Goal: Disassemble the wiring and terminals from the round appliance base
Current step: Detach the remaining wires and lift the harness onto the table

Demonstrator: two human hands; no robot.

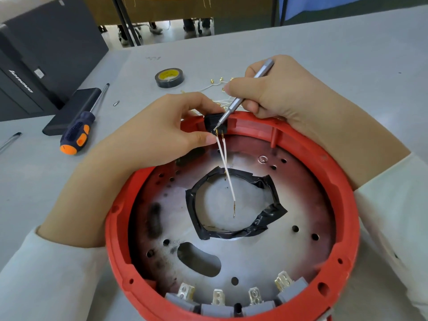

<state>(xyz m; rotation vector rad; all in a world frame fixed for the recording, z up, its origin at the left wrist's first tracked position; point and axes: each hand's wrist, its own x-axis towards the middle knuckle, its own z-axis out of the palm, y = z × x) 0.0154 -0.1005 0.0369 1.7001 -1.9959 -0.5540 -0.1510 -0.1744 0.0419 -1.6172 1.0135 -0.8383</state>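
Observation:
The round red appliance base (345,205) lies open side up on the grey table, with a metal plate inside and a central hole ringed in black tape (266,225). At its far rim sits a small black switch block (212,122). My left hand (162,133) pinches this block between thumb and fingers. Two white wires (228,177) with gold terminals hang from it into the base. My right hand (278,91) grips a thin silver screwdriver (245,96), whose tip touches the block's terminals. Several grey terminal blocks (217,309) with metal tabs line the near rim.
Loose white wires with gold terminals (217,83) lie behind the base. A roll of black tape (169,77), an orange and navy screwdriver (78,130), a small bit (116,103) and a black flat box (69,112) lie at the left. A black computer case (34,66) stands far left.

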